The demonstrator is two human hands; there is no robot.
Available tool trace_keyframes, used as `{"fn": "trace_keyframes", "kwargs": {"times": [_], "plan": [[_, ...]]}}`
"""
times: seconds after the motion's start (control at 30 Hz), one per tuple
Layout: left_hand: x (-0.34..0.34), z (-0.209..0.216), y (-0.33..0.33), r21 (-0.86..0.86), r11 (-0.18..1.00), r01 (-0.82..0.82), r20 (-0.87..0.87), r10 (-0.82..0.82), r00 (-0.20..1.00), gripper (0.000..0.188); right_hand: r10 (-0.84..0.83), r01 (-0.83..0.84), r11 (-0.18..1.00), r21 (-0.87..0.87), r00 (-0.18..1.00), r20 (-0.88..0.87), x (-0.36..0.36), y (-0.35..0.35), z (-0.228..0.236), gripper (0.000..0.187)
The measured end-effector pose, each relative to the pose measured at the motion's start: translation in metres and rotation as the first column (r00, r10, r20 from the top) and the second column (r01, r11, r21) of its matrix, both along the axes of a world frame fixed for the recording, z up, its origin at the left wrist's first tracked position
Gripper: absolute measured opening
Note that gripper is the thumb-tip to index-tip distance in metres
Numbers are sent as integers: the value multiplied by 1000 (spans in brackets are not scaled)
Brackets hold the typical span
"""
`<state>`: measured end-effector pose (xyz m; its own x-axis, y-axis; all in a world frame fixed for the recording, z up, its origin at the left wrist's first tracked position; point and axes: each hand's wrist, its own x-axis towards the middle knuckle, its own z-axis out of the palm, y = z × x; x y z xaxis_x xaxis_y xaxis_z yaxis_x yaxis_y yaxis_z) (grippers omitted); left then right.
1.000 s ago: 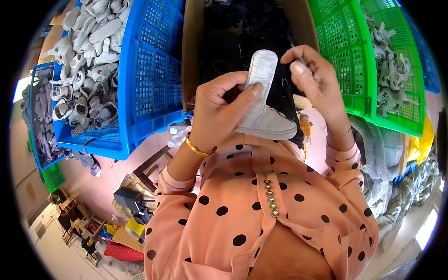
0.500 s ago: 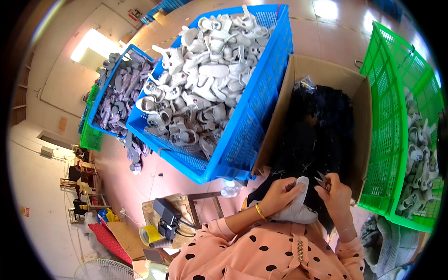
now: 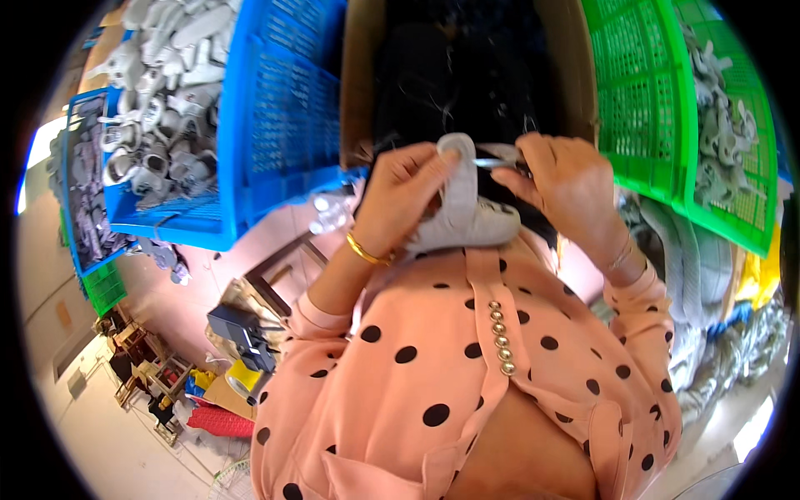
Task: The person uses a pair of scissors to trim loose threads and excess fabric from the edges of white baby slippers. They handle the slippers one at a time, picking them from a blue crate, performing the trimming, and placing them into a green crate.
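My left hand pinches the raised strap or tongue of a small white shoe, thumb on its face. Below the hand, the shoe's body lies sideways close against my front. Curled around a small pair of metal scissors, my right hand is just right of the shoe. The blades point left and meet the edge of the upright piece, near my left thumb. My right fingers hide most of the handles, and whether the blades are closed is too blurred to tell.
A cardboard box with dark material inside stands ahead. To its left, a blue crate holds many white shoes; farther left is another blue crate. A green crate with pale shoe pieces stands right. A black adapter lies on a stool at lower left.
My view has tilted down and shifted right, so the crates sit higher and farther left. The scissors, earlier apart from the shoe, have come left to the edge of its upright piece.
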<state>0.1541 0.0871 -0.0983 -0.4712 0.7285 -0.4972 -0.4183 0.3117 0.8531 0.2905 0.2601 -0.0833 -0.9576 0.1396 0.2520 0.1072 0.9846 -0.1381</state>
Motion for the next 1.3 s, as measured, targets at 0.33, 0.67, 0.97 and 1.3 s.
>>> {"fn": "trace_keyframes", "kwargs": {"times": [0.33,0.67,0.97,1.3], "plan": [[-2,4,-5,42,999,28,-44,-26,999,28,80,-82,988,131,997,14,-1,0,2,36],[0,6,-7,80,995,59,-151,-47,987,30,99,-95,988,126,995,-26,-2,-4,9,35],[9,2,-11,66,997,30,11,-31,999,24,80,-136,868,-478,988,-136,1,-7,-24,34],[10,3,-14,34,999,17,-9,-17,1000,26,150,-154,984,-89,987,-58,6,2,-4,39]]}}
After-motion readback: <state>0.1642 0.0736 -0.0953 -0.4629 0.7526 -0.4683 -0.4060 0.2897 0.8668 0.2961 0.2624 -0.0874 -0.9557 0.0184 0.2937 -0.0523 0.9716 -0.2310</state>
